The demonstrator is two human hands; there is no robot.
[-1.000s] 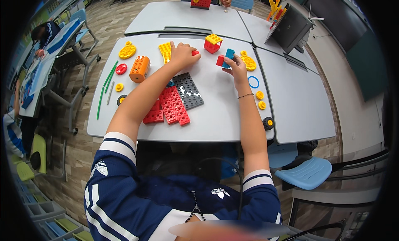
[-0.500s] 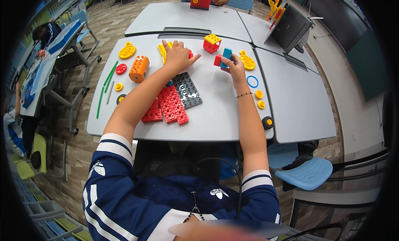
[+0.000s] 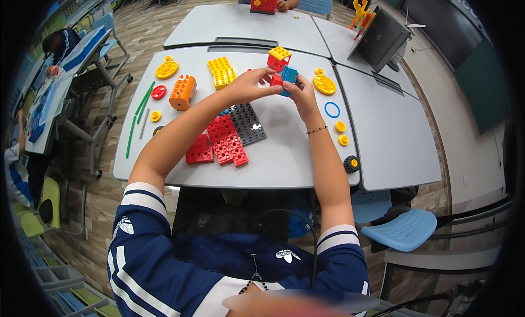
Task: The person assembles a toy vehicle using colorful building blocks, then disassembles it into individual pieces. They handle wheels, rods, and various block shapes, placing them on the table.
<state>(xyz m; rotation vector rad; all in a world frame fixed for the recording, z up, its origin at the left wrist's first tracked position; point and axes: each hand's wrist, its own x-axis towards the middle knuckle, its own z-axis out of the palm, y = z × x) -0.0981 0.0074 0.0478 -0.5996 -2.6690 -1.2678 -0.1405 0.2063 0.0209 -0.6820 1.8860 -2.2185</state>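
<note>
Above the far middle of the white table [image 3: 290, 153], my two hands meet at a small joined piece of building blocks. My right hand [image 3: 305, 98] grips its blue block [image 3: 289, 74] between thumb and fingers. The thumb and fingers of my left hand [image 3: 252, 86] close on the red block [image 3: 276, 80] at its left side. Just behind them stands a red block with a yellow top [image 3: 279, 56]. Yellow studded bricks [image 3: 221, 72] lie beyond my left wrist. Red perforated bricks [image 3: 227, 139] and a dark grey studded plate [image 3: 249, 124] lie below my left forearm.
To the left are an orange block [image 3: 182, 92], a yellow gear [image 3: 167, 70], a red gear [image 3: 158, 92] and green rods [image 3: 143, 103]. Another yellow gear [image 3: 324, 84], a blue ring [image 3: 332, 109] and a black-tyred wheel [image 3: 351, 164] line the right. Across sits a person with a red-and-yellow model [image 3: 263, 3].
My left hand has moved right from the yellow bricks to the red block. My right hand has drawn the blue and red blocks slightly left, turning them.
</note>
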